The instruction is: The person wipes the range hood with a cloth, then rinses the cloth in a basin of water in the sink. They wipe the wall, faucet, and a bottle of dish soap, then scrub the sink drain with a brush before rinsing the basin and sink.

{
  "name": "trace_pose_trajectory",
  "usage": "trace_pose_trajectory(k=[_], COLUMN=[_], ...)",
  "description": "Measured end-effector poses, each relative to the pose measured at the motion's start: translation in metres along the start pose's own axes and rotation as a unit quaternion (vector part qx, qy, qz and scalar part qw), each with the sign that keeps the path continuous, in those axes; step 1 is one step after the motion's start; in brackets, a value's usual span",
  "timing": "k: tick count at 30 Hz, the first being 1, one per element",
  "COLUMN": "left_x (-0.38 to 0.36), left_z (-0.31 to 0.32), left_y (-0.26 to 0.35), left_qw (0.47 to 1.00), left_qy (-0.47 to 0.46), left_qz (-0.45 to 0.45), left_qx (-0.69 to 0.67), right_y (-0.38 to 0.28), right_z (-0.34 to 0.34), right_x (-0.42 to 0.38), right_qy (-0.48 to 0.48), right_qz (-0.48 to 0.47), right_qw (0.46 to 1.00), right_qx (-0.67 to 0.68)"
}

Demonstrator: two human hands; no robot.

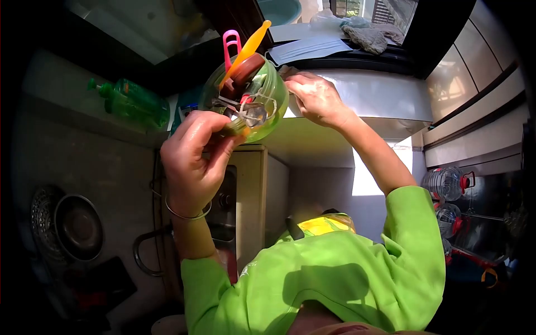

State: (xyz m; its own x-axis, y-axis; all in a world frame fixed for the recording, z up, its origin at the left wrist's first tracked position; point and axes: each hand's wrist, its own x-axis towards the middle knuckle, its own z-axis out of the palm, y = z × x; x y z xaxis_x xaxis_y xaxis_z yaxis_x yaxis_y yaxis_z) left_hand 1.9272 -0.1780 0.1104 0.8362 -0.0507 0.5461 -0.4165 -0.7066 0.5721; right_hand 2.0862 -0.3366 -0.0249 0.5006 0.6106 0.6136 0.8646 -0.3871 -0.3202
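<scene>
A clear green container (254, 103) is held up at about chest height above the desk (312, 142), tipped so its mouth faces the camera, and it is crowded with utensils: an orange handle (251, 44) and a pink looped handle (231, 43) stick out past the rim, a brown round-ended piece (245, 68) lies across the top, and a metal utensil (252, 111) sits inside with white wire-like pieces around it. As far as can be judged, the handling is midway: the container is off the desk and everything is packed in it, with nothing lifted clear and nothing set down beside it. The left hand (192, 159) is raised with the forearm upright, a thin bangle (187, 215) at the wrist, its fingers curled closed around the lower near edge of the container, thumb over the rim. The right hand (317, 99) reaches up from a bright green sleeve (416, 223), elbow bent, fingers loosely bent and pressed to the far side of the rim; whether it pinches anything there cannot be told. Further out, a green bottle (131, 100) lies on a ledge to the left, a grey cloth (368, 36) sits by the window, and clear water jugs (446, 184) stand low on the right.
</scene>
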Motion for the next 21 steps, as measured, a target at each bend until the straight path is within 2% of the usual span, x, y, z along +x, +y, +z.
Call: trace_pose_trajectory(k=[4,7,9,10,13,15,17,21], left_x=[0.002,0.010,0.017,0.021,0.031,0.037,0.042,0.054], left_z=[-0.013,-0.003,0.016,0.027,0.068,0.098,0.128,0.172], left_y=[0.005,0.006,0.000,-0.001,-0.006,-0.013,-0.018,-0.018], left_qw=[0.999,1.000,0.999,0.999,0.997,0.995,0.993,0.990], left_qy=[0.025,-0.003,-0.022,-0.032,-0.041,-0.037,-0.035,-0.047], left_qz=[-0.010,0.004,0.021,0.036,0.062,0.090,0.103,0.130], left_qx=[0.018,0.013,-0.025,-0.013,-0.010,-0.005,-0.042,-0.043], right_y=[-0.011,-0.018,-0.009,-0.005,0.031,0.059,0.080,0.067], right_z=[0.025,0.011,-0.006,-0.020,-0.072,-0.105,-0.136,-0.166], right_x=[0.011,-0.003,-0.022,-0.032,-0.064,-0.090,-0.112,-0.140], right_qy=[0.039,0.030,-0.010,-0.014,-0.060,-0.019,0.036,0.051], right_qz=[-0.027,-0.021,-0.054,-0.044,0.061,0.149,0.167,0.256], right_qw=[0.998,0.997,0.994,0.997,0.996,0.989,0.983,0.949], right_qx=[0.038,0.072,0.090,0.067,0.014,-0.008,-0.067,-0.176])
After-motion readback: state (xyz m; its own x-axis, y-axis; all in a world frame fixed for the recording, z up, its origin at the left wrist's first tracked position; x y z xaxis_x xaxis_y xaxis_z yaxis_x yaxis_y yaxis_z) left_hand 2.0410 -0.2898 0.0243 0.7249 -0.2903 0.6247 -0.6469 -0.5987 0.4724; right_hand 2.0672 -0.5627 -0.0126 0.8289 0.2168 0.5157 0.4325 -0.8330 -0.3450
